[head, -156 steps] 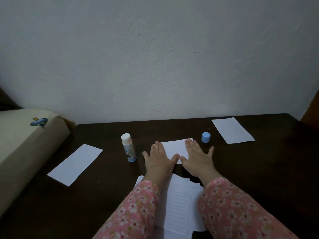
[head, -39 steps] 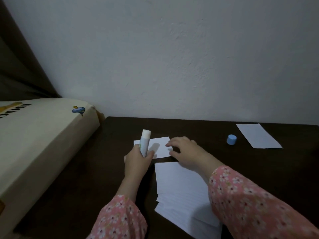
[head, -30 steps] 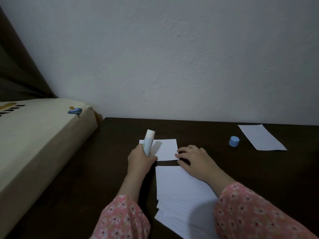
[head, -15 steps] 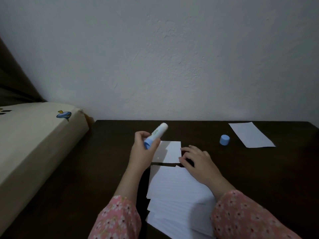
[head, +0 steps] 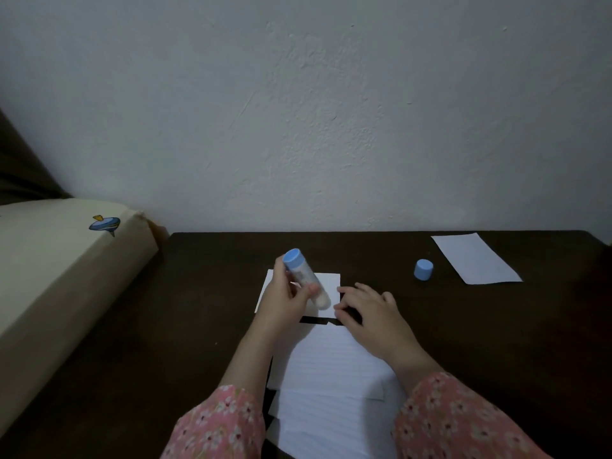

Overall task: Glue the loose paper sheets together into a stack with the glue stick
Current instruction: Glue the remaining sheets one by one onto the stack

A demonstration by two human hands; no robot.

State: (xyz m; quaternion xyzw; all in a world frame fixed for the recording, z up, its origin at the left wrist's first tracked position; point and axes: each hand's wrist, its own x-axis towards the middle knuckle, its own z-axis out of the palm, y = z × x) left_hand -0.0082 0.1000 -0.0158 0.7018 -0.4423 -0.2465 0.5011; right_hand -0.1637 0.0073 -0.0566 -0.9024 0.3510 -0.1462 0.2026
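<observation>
My left hand grips the uncapped glue stick, tilted with its blue base up and its white glue tip down on a small white paper sheet at the middle of the dark table. My right hand lies flat, its fingertips pressing that sheet's right edge. The stick's blue cap stands alone to the right. A pile of lined sheets lies near me between my forearms. Another loose sheet lies at the far right.
A cream cushion with a small spinning-top print borders the table's left side. A pale wall rises directly behind the dark table. My pink flowered sleeves cover the pile's lower corners.
My left hand has turned the glue stick over, from tip up to tip down on the small sheet. My right hand has stayed at the sheet's right edge.
</observation>
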